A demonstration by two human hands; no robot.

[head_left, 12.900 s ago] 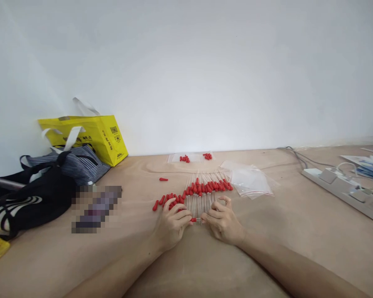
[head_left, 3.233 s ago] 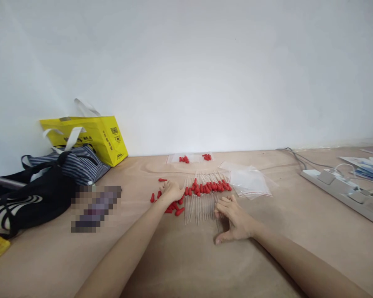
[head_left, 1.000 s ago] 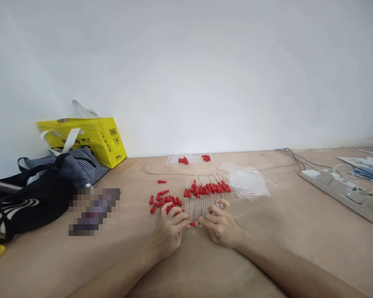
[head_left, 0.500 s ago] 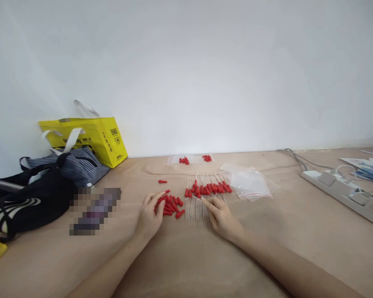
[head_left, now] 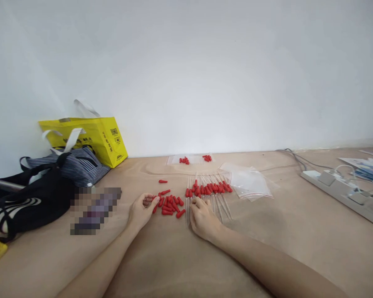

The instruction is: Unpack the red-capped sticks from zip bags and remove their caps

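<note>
At the left edge of a loose pile of red rubber dropper bulbs (head_left: pixel 170 205), my left hand (head_left: pixel 141 211) is closed, thumb and forefinger pinching a red bulb (head_left: pixel 154 198). My right hand (head_left: pixel 204 217) lies over the lower ends of a row of thin clear dropper tubes (head_left: pixel 222 207). Its fingers are curled down and pressed together, and what is between them is hidden. Just beyond it, several droppers with red bulbs fitted (head_left: pixel 209 188) lie side by side, their clear tubes pointing away toward the wall.
Clear zip bags (head_left: pixel 251 184) lie right of the droppers. Another bag (head_left: pixel 194 159) with red-bulbed droppers is near the wall. At the left stand a yellow bag (head_left: pixel 112 142), a striped bag (head_left: pixel 81 165) and a black bag (head_left: pixel 49 198). A power strip (head_left: pixel 342 194) lies right.
My left hand has drawn back left from over the bulb pile and closed its fingertips. My right hand has moved left over the tubes, its fingers now curled in.
</note>
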